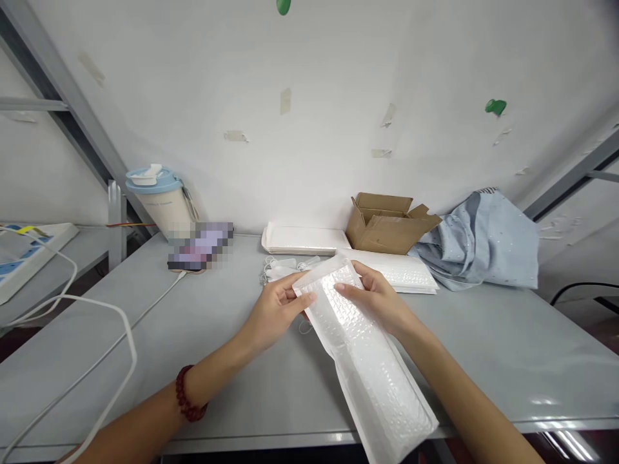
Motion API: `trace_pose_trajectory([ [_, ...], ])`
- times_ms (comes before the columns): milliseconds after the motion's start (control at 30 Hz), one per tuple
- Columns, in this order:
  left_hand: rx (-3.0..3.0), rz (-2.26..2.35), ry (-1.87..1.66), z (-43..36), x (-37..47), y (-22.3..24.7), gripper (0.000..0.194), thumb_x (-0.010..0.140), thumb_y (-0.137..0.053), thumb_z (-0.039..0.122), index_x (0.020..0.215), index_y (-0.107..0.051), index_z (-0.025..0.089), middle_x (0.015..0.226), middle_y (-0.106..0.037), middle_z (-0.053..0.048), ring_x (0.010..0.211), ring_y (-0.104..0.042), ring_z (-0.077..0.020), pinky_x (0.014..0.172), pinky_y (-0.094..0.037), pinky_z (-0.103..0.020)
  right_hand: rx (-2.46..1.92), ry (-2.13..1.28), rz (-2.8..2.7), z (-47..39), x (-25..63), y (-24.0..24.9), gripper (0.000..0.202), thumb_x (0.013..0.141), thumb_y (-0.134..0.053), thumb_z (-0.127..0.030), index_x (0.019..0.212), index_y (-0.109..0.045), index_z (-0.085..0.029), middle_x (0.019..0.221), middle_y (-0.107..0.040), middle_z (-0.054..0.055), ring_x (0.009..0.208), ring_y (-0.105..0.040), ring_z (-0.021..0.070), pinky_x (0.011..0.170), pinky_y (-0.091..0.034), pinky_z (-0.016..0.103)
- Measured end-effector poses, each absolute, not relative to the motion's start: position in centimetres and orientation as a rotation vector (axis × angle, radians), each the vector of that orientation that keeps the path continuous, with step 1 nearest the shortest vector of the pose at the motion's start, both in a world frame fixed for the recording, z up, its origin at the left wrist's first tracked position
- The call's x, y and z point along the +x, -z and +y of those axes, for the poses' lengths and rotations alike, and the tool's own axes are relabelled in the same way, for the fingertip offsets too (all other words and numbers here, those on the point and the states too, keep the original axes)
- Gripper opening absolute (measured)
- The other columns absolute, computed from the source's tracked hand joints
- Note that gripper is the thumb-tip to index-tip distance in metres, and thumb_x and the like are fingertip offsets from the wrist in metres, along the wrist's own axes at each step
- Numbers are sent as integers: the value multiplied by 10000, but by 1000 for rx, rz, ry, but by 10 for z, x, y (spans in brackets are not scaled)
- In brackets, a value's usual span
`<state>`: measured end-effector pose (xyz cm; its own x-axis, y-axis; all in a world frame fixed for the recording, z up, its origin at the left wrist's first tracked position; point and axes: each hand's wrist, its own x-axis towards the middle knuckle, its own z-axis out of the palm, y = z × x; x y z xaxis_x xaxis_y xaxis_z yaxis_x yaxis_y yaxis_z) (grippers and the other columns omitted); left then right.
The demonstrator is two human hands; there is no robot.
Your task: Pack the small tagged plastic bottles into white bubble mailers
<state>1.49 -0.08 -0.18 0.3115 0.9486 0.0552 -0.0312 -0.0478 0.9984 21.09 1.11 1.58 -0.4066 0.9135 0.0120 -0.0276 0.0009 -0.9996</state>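
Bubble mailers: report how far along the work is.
In hand: one mailer, held by the left hand and right hand. Probably remaining: the small looped items, lying loose. Nothing is plainly done; the back stack and front stack could be finished or waiting.

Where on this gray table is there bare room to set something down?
One bare patch of table lies right of your right forearm, in front of the blue cloth. Another lies between the charging cable and your left forearm. The back middle is crowded: white bubble mailers, open cardboard box, small stringed items. The held mailer crosses the front edge.
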Motion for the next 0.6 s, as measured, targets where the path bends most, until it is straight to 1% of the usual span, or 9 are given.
trace_pose_trajectory([
  [100,1429,963,-963,-1,14,1,333,796,-603,305,1110,-638,201,872,-699,-30,804,-637,-186,704,-520,-298,-973,-1500,-1472,14,212,-15,336,762,-665,-303,1065,-529,-246,733,-613,-47,619,-583,107,589,-447,225],
  [200,1480,958,-863,0,11,-3,335,799,-598,322,1103,-642,190,848,-685,-35,814,-623,-188,722,-501,-301,-1011,-1604,-1399,18,216,-13,298,710,-705,-302,946,-536,-232,679,-601,-62,563,-574,101,528,-428,205],
  [267,1482,901,-792,1,7,-5,409,788,-619,336,1169,-593,188,877,-670,-39,826,-611,-184,748,-491,-310,-1051,-1696,-1327,21,218,-10,303,669,-732,-315,876,-539,-205,648,-605,-51,532,-580,112,500,-421,206],
  [333,1468,823,-741,2,4,-6,517,746,-675,325,1227,-531,200,947,-645,-45,837,-599,-178,755,-491,-316,-1102,-1762,-1251,24,219,-7,325,639,-750,-314,866,-555,-185,622,-615,-37,499,-573,115,478,-411,203],
  [433,1450,754,-733,5,2,-4,622,678,-744,278,1241,-486,226,1014,-610,-47,849,-586,-172,740,-499,-311,-1148,-1827,-1161,28,220,-5,292,638,-745,-297,852,-604,-156,615,-629,-12,474,-549,103,453,-393,194],
  [500,1424,756,-779,6,5,-1,583,685,-739,267,1213,-495,228,984,-615,-42,861,-583,-169,741,-494,-303,-1135,-1870,-1140,30,219,-6,237,654,-723,-279,821,-639,-133,603,-625,-1,475,-536,98,448,-391,191],
  [533,1408,759,-811,6,7,0,529,702,-724,271,1184,-512,222,949,-621,-36,854,-583,-165,746,-489,-300,-1123,-1884,-1142,30,218,-7,216,664,-708,-268,813,-652,-122,603,-626,5,482,-536,98,452,-396,191],
  [600,1384,767,-887,7,12,2,362,743,-683,302,1071,-575,194,866,-625,-25,807,-581,-150,747,-481,-293,-1099,-1907,-1134,29,216,-9,200,683,-673,-252,827,-669,-112,637,-645,21,521,-554,107,482,-421,193],
])
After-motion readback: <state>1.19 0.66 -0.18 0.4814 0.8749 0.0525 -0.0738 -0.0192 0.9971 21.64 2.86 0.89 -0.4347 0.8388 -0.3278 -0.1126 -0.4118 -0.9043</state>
